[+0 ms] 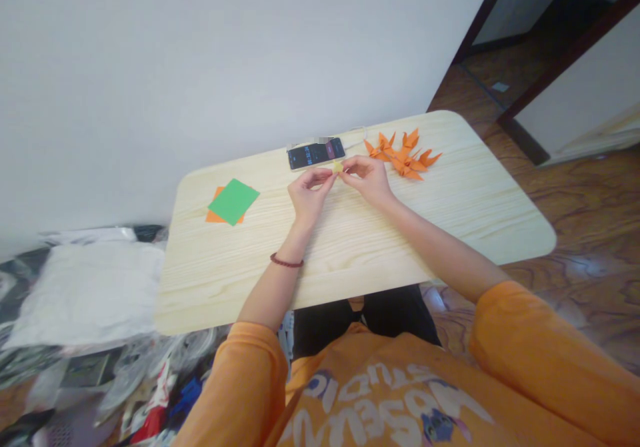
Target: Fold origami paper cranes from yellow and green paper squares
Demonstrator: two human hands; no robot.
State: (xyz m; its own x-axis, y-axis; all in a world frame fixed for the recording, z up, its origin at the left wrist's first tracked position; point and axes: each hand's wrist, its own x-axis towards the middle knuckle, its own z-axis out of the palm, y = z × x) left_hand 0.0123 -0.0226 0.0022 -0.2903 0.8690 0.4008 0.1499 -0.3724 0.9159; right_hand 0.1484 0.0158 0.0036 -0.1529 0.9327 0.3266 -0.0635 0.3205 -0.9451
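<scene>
Left of the desk, glossy plastic bags (125, 367) and a soft white sack (85, 294) lie crumpled in a heap. The desk (310, 280) is pale pine with a fine, wavy grain and rounded corners. Near its left end, a smooth green sheet (234, 201) lies skewed on top of an orange sheet (214, 215), both flat, thin paper rectangles.

A dark red bead bracelet (287, 261) circles the left wrist. The left hand (310, 196) and right hand (367, 180) meet mid-desk, each in a narrow grip, fingertips pinching a tiny folded yellow paper (338, 166) between them. It hangs just above the desk, close to the phone (316, 154), which lies flat with its dark screen lit by small blue figures. A thin white cable (357, 134) curves away behind it.

Just right of the right hand, sharply creased orange origami cranes (404, 157) sit bunched together, their pointed folds touching. Beyond the desk's right edge spreads a glossy, swirl-patterned wood floor (590, 314).
</scene>
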